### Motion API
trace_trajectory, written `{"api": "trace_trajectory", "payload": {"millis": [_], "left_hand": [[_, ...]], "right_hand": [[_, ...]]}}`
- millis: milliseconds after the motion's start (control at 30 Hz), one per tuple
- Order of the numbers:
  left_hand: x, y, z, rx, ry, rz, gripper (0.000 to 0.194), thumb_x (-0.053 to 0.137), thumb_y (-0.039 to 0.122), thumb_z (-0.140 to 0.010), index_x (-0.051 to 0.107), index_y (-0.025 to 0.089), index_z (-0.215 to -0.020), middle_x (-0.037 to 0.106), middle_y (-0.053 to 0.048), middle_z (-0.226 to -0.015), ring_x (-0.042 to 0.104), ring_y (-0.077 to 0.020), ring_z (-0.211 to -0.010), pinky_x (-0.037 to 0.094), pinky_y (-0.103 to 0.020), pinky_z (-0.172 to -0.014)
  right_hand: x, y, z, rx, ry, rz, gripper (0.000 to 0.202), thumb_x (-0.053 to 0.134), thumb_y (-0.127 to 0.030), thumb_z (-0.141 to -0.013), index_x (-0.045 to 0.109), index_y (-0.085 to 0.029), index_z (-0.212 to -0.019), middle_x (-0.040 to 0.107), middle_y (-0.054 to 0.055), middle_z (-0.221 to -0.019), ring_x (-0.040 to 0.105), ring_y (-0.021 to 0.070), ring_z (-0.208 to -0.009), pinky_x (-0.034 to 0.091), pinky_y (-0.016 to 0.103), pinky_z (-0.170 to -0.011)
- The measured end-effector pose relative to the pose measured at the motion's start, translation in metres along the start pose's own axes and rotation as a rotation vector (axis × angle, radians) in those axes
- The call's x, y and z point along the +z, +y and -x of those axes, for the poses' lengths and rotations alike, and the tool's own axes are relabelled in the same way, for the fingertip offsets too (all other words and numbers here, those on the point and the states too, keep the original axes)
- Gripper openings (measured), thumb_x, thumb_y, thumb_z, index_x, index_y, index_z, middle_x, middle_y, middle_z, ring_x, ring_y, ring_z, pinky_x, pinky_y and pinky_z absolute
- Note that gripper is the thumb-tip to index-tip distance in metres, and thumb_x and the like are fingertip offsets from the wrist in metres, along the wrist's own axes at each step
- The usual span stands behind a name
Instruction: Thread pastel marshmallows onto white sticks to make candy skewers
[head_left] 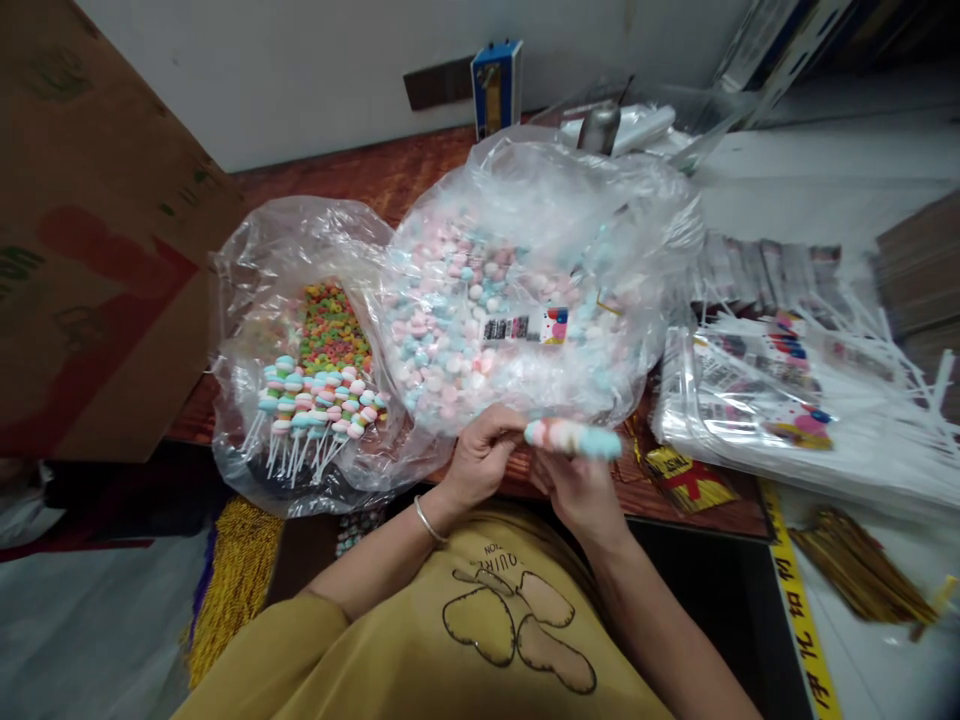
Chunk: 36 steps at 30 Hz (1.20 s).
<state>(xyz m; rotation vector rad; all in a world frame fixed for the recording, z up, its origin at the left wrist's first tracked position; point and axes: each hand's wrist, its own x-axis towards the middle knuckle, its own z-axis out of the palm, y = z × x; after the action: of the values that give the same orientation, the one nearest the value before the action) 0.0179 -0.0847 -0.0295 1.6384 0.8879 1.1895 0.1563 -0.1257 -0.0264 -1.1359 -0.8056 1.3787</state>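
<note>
A skewer of pink, white and blue candies (574, 438) is held level over the table's front edge. My left hand (484, 458), with a bangle on the wrist, pinches at its left end. My right hand (577, 485) is closed just under the candies, its fingers partly hidden by them. Behind my hands lies a big clear bag of pastel candies (442, 330) with a printed label on it. To the left, finished-looking candy skewers (319, 405) with white sticks rest on another clear bag, beside small colourful ring candies (334, 325).
A cardboard box (97, 240) stands at the left. Printed clear pouches (757, 390) and white sticks lie at the right, near gold twist ties (862, 565) and a yellow packet (686, 480). A blue box (496, 90) and a metal can (598, 130) are at the back.
</note>
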Motion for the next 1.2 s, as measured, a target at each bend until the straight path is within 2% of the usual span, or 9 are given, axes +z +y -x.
{"api": "trace_trajectory", "payload": {"millis": [133,233,400,567,700,867,967,1100,1200], "left_hand": [[-0.025,0.022,-0.016,0.268,-0.182,-0.136,0.015,0.064,0.018,-0.089,0.077,0.025,-0.088,0.063,-0.009,-0.13,0.049,-0.0269,-0.135,0.04,-0.048,-0.112],[-0.035,0.057,-0.015,0.408,-0.093,-0.262,0.025,0.065,0.01,-0.084,0.078,0.029,-0.094,0.068,-0.006,-0.12,0.056,-0.0239,-0.124,0.046,-0.044,-0.106],[-0.026,0.085,0.0,-0.038,-0.614,-0.189,0.031,0.05,0.009,-0.089,0.076,0.019,-0.104,0.074,-0.005,-0.087,0.065,-0.014,-0.074,0.054,-0.028,-0.072],[-0.043,0.069,-0.013,-0.166,-0.348,0.031,0.027,0.054,0.023,-0.095,0.077,0.024,-0.107,0.067,-0.009,-0.135,0.067,-0.025,-0.117,0.056,-0.042,-0.096],[-0.059,0.067,-0.016,0.097,-0.505,-0.284,0.031,0.055,0.009,-0.089,0.08,0.028,-0.087,0.035,0.005,-0.164,0.023,-0.0294,-0.155,0.027,-0.054,-0.124],[-0.057,0.056,-0.005,0.217,-0.198,-0.731,0.044,0.049,0.008,-0.092,0.07,0.03,-0.123,0.009,0.005,-0.172,-0.009,-0.0329,-0.157,0.015,-0.065,-0.124],[-0.071,0.057,0.0,0.234,-0.034,-0.732,0.046,0.054,0.019,-0.095,0.06,0.035,-0.137,0.022,0.002,-0.169,0.007,-0.0332,-0.158,0.024,-0.062,-0.122],[-0.093,0.071,0.024,0.013,0.353,-0.44,0.032,0.055,0.037,-0.098,0.066,0.025,-0.126,0.066,-0.01,-0.131,0.066,-0.0205,-0.114,0.055,-0.037,-0.096],[-0.096,0.079,0.046,-0.387,0.25,0.014,0.054,0.044,0.062,-0.097,0.073,0.017,-0.102,0.072,-0.007,-0.08,0.066,-0.0129,-0.064,0.054,-0.026,-0.062]], "right_hand": [[-0.008,-0.013,-0.005,0.185,-0.16,-0.119,0.034,0.077,-0.049,-0.076,0.059,-0.021,-0.08,0.044,-0.009,-0.053,0.028,0.0055,-0.038,0.026,0.02,-0.036],[-0.014,-0.025,-0.008,-0.042,-0.02,0.045,0.028,0.073,-0.046,-0.082,0.061,-0.021,-0.082,0.051,-0.006,-0.06,0.038,0.0077,-0.045,0.035,0.021,-0.043],[-0.01,-0.055,0.006,-0.664,0.13,0.61,0.001,0.063,-0.022,-0.091,0.063,-0.022,-0.091,0.063,0.0,-0.077,0.057,0.0139,-0.066,0.046,0.026,-0.062],[0.001,-0.055,0.016,-0.732,-0.34,0.736,0.011,0.055,-0.013,-0.092,0.061,-0.021,-0.088,0.061,0.0,-0.076,0.056,0.0129,-0.065,0.044,0.025,-0.059],[0.001,-0.046,0.002,-0.416,-0.268,0.585,0.013,0.057,-0.024,-0.094,0.057,-0.021,-0.081,0.056,-0.002,-0.069,0.053,0.0123,-0.06,0.043,0.024,-0.055],[0.024,-0.046,-0.002,-0.16,-0.385,0.27,0.016,0.061,-0.034,-0.092,0.057,-0.022,-0.082,0.057,-0.003,-0.07,0.055,0.0126,-0.06,0.046,0.025,-0.055],[0.044,-0.038,0.005,-0.212,-0.528,0.366,0.016,0.059,-0.031,-0.093,0.058,-0.021,-0.08,0.058,-0.001,-0.073,0.055,0.0134,-0.064,0.046,0.026,-0.059],[0.056,-0.031,0.003,-0.487,-0.335,0.555,0.01,0.057,-0.026,-0.096,0.06,-0.022,-0.088,0.06,0.001,-0.076,0.055,0.0144,-0.064,0.044,0.028,-0.058],[0.062,-0.035,-0.001,-0.76,-0.228,0.708,0.005,0.059,-0.023,-0.095,0.062,-0.023,-0.09,0.061,0.001,-0.073,0.054,0.0148,-0.061,0.042,0.029,-0.057]]}}
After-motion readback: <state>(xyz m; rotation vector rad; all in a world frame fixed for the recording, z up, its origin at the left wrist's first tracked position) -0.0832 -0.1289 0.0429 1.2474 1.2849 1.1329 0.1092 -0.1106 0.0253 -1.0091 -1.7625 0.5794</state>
